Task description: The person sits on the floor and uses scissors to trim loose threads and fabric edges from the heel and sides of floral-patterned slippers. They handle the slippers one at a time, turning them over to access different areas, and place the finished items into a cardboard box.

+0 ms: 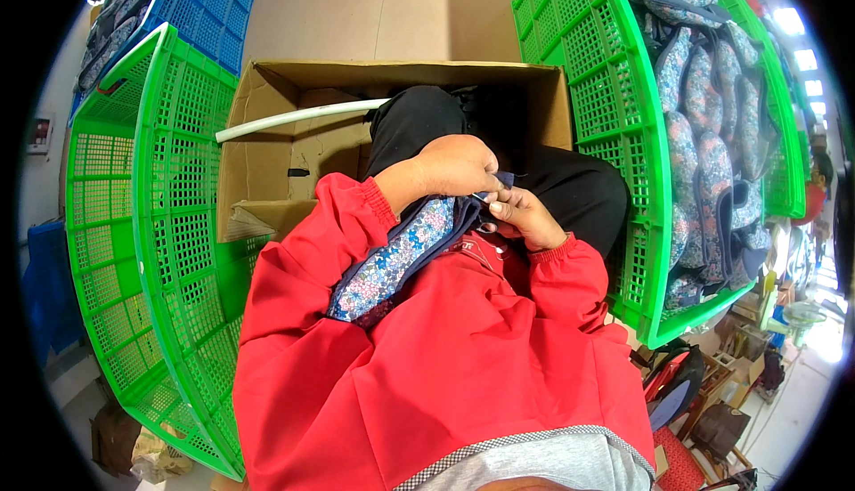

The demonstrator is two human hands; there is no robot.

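Seated worker between crates, observed from within the room. The red jacket (472, 340) spreads across the foreground, its two sleeves converging over the lap. A latticed green crate (183, 251) stands at the person's left; a second green crate (639, 135), at the right, holds a heap of padded floral pieces (699, 170) with dark edging. Ahead lies a cardboard box (525, 99), and beyond the left-hand crate a blue crate (214, 1) is partly visible. The knees, in black trousers (419, 126), reach toward the box, from which a white tube (303, 117) projects over the left side. A single floral fabric piece (401, 251), bound in dark cloth, lies against the jacket front, extending from beneath the left forearm up to the hands; its dark far end sits between them. The left hand (450, 166), back uppermost and fingers curled downward, grips this end from above. The right hand (525, 217) meets it just beside, turned inward, thumb and forefinger drawn narrowly together on a small metallic tool (482, 195), mostly hidden, whose exact kind cannot be told.
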